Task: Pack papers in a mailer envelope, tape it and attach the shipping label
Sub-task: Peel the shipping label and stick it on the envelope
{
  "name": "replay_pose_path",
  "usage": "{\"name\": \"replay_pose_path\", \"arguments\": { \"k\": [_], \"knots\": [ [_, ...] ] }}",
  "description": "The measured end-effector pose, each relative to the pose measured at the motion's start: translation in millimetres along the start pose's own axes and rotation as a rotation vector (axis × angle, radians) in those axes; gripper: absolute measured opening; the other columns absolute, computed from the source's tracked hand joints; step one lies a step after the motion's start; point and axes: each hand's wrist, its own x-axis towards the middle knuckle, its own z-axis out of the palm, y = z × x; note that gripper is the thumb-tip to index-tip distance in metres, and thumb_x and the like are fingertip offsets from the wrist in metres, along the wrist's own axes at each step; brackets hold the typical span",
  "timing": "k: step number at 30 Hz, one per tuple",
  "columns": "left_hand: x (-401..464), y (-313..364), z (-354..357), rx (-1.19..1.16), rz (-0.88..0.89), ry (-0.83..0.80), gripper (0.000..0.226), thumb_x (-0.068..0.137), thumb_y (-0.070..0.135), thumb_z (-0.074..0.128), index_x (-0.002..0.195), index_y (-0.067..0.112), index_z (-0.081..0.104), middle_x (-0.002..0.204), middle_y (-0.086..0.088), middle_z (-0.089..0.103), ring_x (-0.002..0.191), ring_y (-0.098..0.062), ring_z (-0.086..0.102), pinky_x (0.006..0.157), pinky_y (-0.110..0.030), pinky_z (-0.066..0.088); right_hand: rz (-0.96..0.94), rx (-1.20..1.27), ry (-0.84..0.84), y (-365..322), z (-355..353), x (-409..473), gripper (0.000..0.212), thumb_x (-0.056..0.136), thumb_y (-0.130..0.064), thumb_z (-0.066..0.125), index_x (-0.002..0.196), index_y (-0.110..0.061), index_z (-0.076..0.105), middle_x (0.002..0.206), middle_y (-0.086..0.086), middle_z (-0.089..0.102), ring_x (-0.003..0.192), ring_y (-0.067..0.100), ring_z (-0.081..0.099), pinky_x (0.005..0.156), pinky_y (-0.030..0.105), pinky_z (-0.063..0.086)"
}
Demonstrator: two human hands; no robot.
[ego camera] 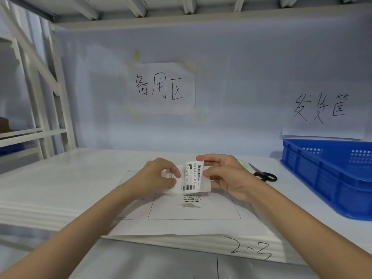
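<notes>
Both hands hold the shipping label [192,177] above the white mailer envelope [193,218] on the tabletop [60,178]: left hand [159,176] fingers pinch its left edge, right hand [225,174] fingers grip its right edge.

We see two bare forearms reaching in from the bottom corners, one from about seven o'clock and one from about five o'clock. No sleeve shows on either arm up to the frame's edge. Our left hand [159,175] wears no glove, ring or band that we can make out, and its wrist is bare. Our right hand [225,176] is likewise ungloved, with a bare wrist and no watch or bracelet. The nails that show on the right fingers look short and unpainted. The rest of the body is out of view.
</notes>
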Motion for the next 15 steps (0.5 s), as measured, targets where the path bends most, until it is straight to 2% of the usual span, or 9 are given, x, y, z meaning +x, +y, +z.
{"name": "replay_pose_path", "arguments": {
  "k": [2,3,5,7,9,10,12,14,15],
  "knots": [
    [-1,8,4,0.343,0.057,0.08,0.017,0.082,0.027,0.069,0.095,0.037,0.07,0.112,0.008,0.046,0.108,-0.015,0.034,0.088,-0.03,0.025,-0.059,-0.082,0.022,0,4,-2,0.034,0.087,0.016,0.054,0.105,-0.01,0.069,0.107,0.011,0.07,0.091,0.025,0.07,0.076,0.031,0.061],
    [-2,12,6,0.466,0.084,0.102,0.019,0.082,0.032,0.068,0.1,0.039,0.069,0.114,0.008,0.041,0.109,-0.017,0.031,0.086,-0.03,0.021,-0.087,-0.126,0.034,0,6,-3,0.033,0.087,0.014,0.057,0.103,-0.012,0.069,0.109,0.01,0.069,0.092,0.025,0.07,0.075,0.028,0.061],
    [-3,17,10,0.679,0.141,0.13,0.026,0.084,0.037,0.063,0.109,0.04,0.066,0.123,0.004,0.035,0.115,-0.024,0.03,0.086,-0.033,0.02,-0.132,-0.209,0.061,-2,10,-7,0.031,0.087,0.01,0.061,0.1,-0.016,0.071,0.113,0.009,0.067,0.092,0.027,0.07,0.08,0.03,0.06],
    [-4,21,12,0.768,0.196,0.135,0.024,0.086,0.035,0.059,0.107,0.038,0.067,0.123,0.002,0.036,0.116,-0.028,0.033,0.085,-0.035,0.022,-0.186,-0.298,0.089,-4,14,-11,0.032,0.086,0.008,0.062,0.1,-0.019,0.071,0.112,0.005,0.067,0.087,0.025,0.071,0.087,0.034,0.059],
    [-4,26,13,0.705,0.284,0.095,0.012,0.087,0.026,0.055,0.086,0.031,0.066,0.098,0.003,0.047,0.099,-0.026,0.048,0.073,-0.032,0.027,-0.234,-0.376,0.104,-7,15,-14,0.033,0.084,0.007,0.062,0.102,-0.02,0.07,0.107,-0.003,0.067,0.074,0.014,0.067,0.083,0.027,0.056],
    [-4,28,14,0.616,0.311,0.054,0.014,0.087,0.023,0.054,0.075,0.028,0.059,0.082,0.004,0.05,0.085,-0.023,0.053,0.066,-0.032,0.031,-0.253,-0.406,0.105,-8,15,-16,0.034,0.084,0.006,0.063,0.104,-0.02,0.07,0.105,-0.006,0.067,0.07,0.01,0.065,0.079,0.023,0.055],
    [-3,32,16,0.345,0.284,-0.014,0.019,0.089,0.018,0.051,0.071,0.018,0.056,0.063,0.005,0.054,0.06,-0.013,0.05,0.057,-0.033,0.038,-0.285,-0.468,0.114,-9,14,-18,0.035,0.083,0.004,0.065,0.108,-0.02,0.069,0.106,-0.006,0.067,0.069,0.009,0.063,0.075,0.021,0.053],
    [-6,39,16,0.032,0.206,-0.085,0.023,0.09,0.013,0.046,0.08,0.015,0.066,0.067,0.007,0.062,0.058,-0.008,0.055,0.063,-0.031,0.049,-0.313,-0.525,0.143,-9,12,-19,0.037,0.082,0.001,0.066,0.11,-0.023,0.069,0.109,-0.003,0.066,0.072,0.012,0.063,0.075,0.027,0.054],
    [-7,42,16,-0.124,0.17,-0.15,0.026,0.09,0.015,0.043,0.087,0.016,0.069,0.077,0.006,0.068,0.068,-0.011,0.063,0.071,-0.029,0.053,-0.325,-0.541,0.159,-8,12,-19,0.038,0.082,0.0,0.067,0.111,-0.025,0.068,0.109,-0.003,0.065,0.073,0.013,0.063,0.073,0.029,0.054]
  ]
}}
